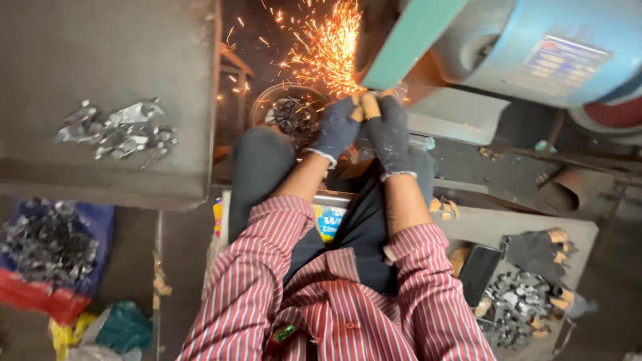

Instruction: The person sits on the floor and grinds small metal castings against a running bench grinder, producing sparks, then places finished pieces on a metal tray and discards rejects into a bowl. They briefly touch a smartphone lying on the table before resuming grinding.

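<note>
Two gloved hands (364,127) press against grinding belt (408,40), sparks.

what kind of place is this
Likely a small metal-grinding workshop: gloved hands press a piece to a belt grinder throwing sparks, with heaps of small metal parts around.

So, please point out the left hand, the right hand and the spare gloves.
left hand (336,128), head view, back of the gloved hand
right hand (390,130), head view, back of the gloved hand
spare gloves (537,251), head view, dark palm part
</note>
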